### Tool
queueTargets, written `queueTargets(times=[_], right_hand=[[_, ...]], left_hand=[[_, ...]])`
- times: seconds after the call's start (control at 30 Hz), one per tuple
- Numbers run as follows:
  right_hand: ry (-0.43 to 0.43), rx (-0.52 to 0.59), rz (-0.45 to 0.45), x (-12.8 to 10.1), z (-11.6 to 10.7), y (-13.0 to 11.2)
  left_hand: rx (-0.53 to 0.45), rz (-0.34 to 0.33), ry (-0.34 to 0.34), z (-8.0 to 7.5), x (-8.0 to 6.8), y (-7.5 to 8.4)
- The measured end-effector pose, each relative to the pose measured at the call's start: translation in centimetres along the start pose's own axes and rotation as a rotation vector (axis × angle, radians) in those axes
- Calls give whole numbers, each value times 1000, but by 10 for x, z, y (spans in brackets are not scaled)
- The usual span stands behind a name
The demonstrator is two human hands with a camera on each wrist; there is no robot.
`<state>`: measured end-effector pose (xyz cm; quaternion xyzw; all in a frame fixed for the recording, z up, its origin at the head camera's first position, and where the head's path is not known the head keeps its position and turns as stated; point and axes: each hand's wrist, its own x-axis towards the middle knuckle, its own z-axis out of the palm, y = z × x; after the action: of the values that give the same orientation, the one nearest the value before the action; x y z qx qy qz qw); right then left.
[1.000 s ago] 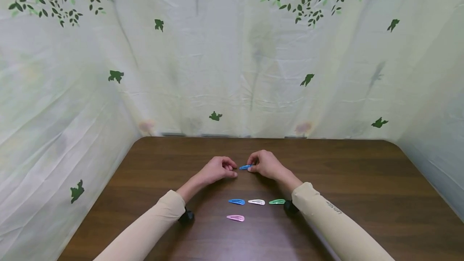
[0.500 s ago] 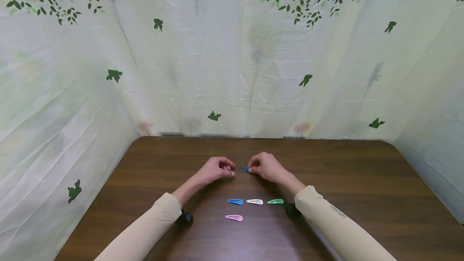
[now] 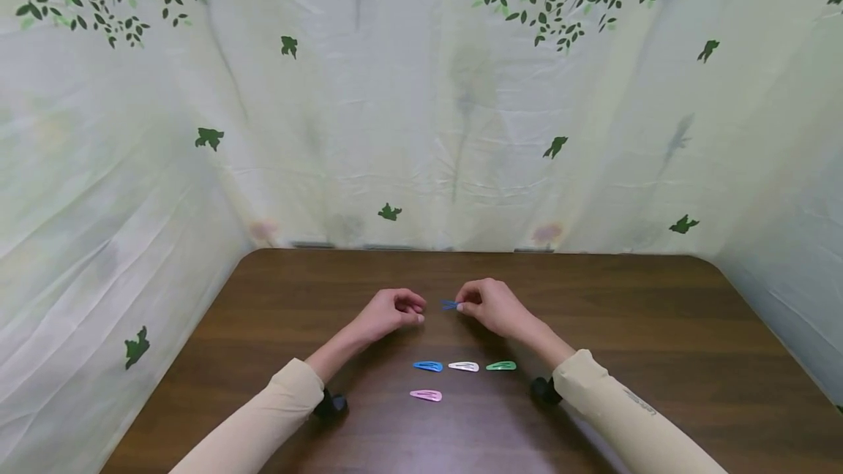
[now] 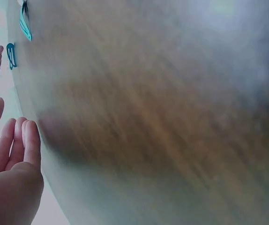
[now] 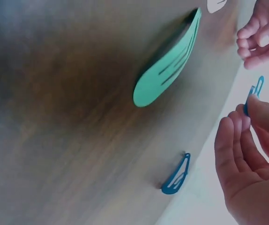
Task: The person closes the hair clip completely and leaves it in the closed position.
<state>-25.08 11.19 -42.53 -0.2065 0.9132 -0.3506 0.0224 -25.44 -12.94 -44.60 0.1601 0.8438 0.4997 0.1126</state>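
The right hand (image 3: pixel 494 307) pinches a blue clip (image 3: pixel 448 305), prongs parted; the left hand (image 3: pixel 387 313) curves nearby, empty. Unsnapping seems done; setting it down likely needs a steady pinch.

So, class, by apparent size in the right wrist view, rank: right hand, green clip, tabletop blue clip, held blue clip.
Right hand
Green clip
Tabletop blue clip, held blue clip (partly covered): too alike to rank

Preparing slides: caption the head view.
Right fingers pinch a blue clip; a three-clip row and pink clip lie nearer.
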Motion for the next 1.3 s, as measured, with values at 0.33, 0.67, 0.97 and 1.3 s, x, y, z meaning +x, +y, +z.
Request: queueTargets(times=[0.33, 0.67, 0.97, 1.3], right_hand=[[99, 48, -27, -19, -10, -9], [211, 139, 5, -39, -9, -13], [267, 199, 20, -55, -14, -21], [312, 264, -13, -70, -18, -31]], left_hand=[[-12, 3, 1, 1, -9, 14], [-1, 80, 26, 0, -19, 27], [4, 144, 88, 2, -29, 40], [36, 181, 112, -2, -44, 56]])
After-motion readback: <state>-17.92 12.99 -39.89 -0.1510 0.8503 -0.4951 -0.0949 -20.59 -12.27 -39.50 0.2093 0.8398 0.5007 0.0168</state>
